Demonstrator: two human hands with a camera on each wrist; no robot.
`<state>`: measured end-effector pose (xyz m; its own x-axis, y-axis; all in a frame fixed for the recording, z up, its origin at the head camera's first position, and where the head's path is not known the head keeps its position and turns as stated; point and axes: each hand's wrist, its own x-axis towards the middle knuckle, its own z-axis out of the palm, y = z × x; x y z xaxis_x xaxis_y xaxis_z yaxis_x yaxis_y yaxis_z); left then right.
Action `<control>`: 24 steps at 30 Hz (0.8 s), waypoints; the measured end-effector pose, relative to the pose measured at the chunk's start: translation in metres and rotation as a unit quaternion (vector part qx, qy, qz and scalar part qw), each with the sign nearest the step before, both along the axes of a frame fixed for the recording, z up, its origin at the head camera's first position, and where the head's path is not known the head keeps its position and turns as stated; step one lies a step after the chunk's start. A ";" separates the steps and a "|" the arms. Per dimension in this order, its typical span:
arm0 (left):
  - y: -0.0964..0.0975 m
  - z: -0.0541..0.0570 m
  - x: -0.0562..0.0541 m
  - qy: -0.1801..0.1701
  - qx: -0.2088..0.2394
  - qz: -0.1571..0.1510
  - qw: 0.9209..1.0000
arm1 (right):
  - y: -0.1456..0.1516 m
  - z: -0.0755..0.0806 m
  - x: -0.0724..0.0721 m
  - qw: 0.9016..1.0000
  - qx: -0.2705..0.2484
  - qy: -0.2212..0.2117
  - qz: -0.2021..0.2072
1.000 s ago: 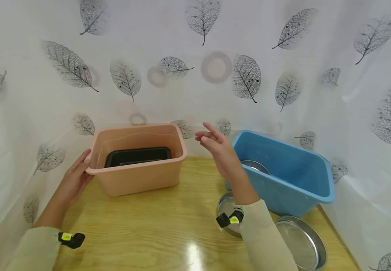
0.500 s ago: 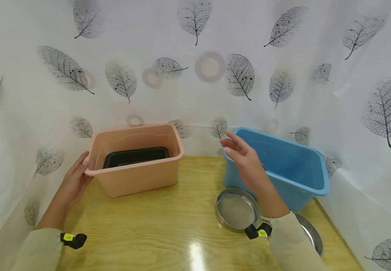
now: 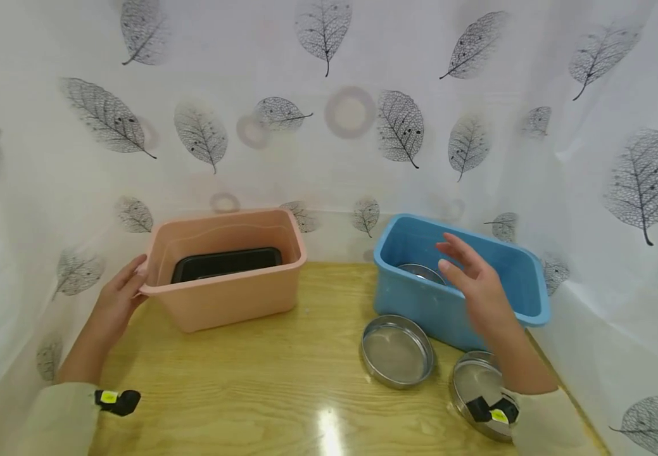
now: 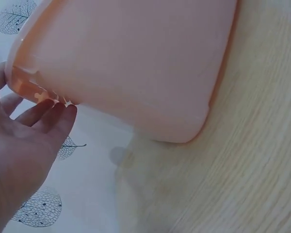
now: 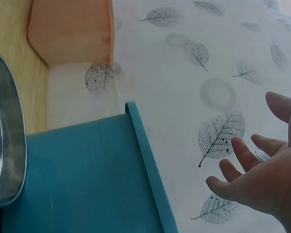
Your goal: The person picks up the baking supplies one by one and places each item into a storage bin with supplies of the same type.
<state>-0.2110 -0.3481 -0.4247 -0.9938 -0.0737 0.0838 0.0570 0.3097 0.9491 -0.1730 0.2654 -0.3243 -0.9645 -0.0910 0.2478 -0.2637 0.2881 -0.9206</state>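
Observation:
My left hand (image 3: pixel 113 308) grips the left end of a salmon-pink plastic bin (image 3: pixel 237 303), thumb on its rim. From the left wrist, the fingers (image 4: pixel 59 121) curl up beneath that rim. Inside the bin lies a black rectangular tray (image 3: pixel 232 261), partly hidden by the front wall. Over the near side of a blue plastic bin (image 3: pixel 408 310) hovers my right hand (image 3: pixel 484 288), fingers loosely spread and nothing in them. A round metal pan (image 3: pixel 420 272) shows inside the blue bin, its lower part hidden. The right wrist view has the hand (image 5: pixel 266 179) beyond the blue rim.
Two shallow round metal pans stand on the wooden table (image 3: pixel 260 392) before the blue bin: one pan (image 3: pixel 396 351) by its left corner, another pan (image 3: pixel 468 380) partly under my right wrist. A white leaf-print sheet (image 3: pixel 306 164) encloses the back and sides.
My right hand has moved right, from between the two bins to over the blue bin, uncovering the left pan on the table. The left hand keeps its grip on the pink bin.

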 end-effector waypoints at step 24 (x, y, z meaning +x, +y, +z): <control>0.172 0.020 0.026 0.443 -0.073 0.133 0.884 | 0.121 -0.040 0.025 0.974 0.148 0.032 -0.167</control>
<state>-0.1845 -0.1756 -0.4044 -0.4824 -0.2196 0.8480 0.6640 0.5398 0.5175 -0.1478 0.3867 -0.3640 -0.9361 0.1474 0.3193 -0.1647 0.6186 -0.7682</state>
